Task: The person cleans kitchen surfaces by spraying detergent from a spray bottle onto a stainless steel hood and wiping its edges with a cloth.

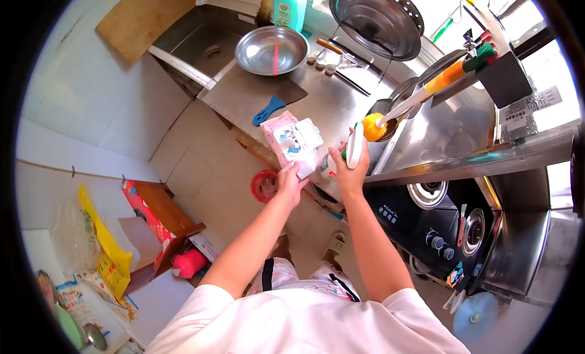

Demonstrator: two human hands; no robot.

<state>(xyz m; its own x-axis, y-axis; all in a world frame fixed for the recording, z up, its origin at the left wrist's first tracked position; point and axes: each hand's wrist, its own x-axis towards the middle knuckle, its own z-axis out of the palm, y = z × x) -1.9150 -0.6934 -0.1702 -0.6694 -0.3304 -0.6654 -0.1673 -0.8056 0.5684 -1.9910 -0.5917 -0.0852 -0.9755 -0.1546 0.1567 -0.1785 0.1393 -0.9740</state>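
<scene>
In my left hand (291, 184) is a pink-and-white pack of wipes (285, 138) with a cartoon print and a white plastic lid (309, 133). My thumb lies on its near end, and the other fingers are hidden beneath. My right hand (353, 176) is closed around a spray bottle (354, 145) with a white-and-green trigger head. Part of the bottle's body shows left of that hand, close to the pack. Beyond the pack, a blue-handled tool (268, 110) lies at the steel counter's (244, 89) edge.
A steel bowl (259, 46) stands near the sink (201, 34). Right of my right hand are a yellow-headed brush (373, 128) and a metal shelf (475, 162) above the gas stove (414, 223). A red bin (261, 186) sits on the floor. Packets crowd the left side.
</scene>
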